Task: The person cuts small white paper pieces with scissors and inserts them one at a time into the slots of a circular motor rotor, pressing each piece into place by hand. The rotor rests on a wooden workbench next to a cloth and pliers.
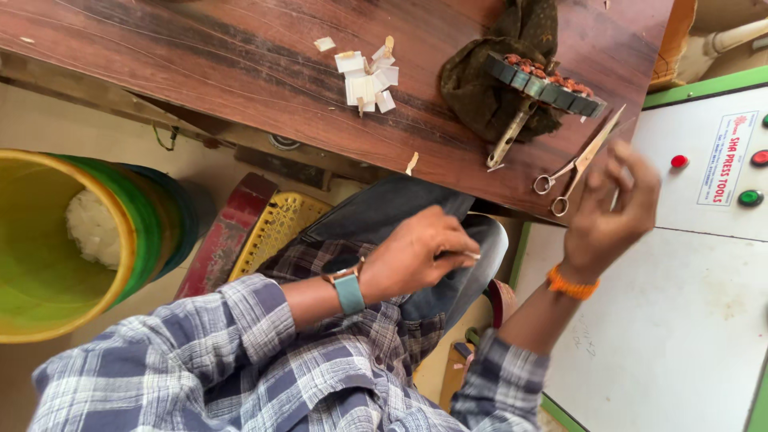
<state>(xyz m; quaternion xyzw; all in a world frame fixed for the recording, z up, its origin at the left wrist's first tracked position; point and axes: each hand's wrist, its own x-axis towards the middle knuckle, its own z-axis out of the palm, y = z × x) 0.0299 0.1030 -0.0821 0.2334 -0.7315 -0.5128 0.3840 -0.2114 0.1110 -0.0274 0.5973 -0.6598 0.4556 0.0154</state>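
My left hand (pixel 420 256), with a teal-strapped watch on its wrist, rests over my lap and pinches a thin white sliver (pixel 470 256) between its fingertips. My right hand (pixel 612 212), wearing an orange wrist band, is raised and blurred at the table's near edge. Its fingers are spread and nothing shows in them. Just beyond its fingertips a pair of scissors (pixel 576 164) lies on the brown wooden table (pixel 240 56). Farther back, a round motor core with copper windings (pixel 544 80) sits on a dark cloth (pixel 480 92).
A pile of small white paper pieces (pixel 368 76) lies mid-table. A yellow-green bucket (pixel 48 240) holding white material and a yellow basket (pixel 276 228) stand on the floor at left. At right is a white machine panel (pixel 688 304) with red and green buttons.
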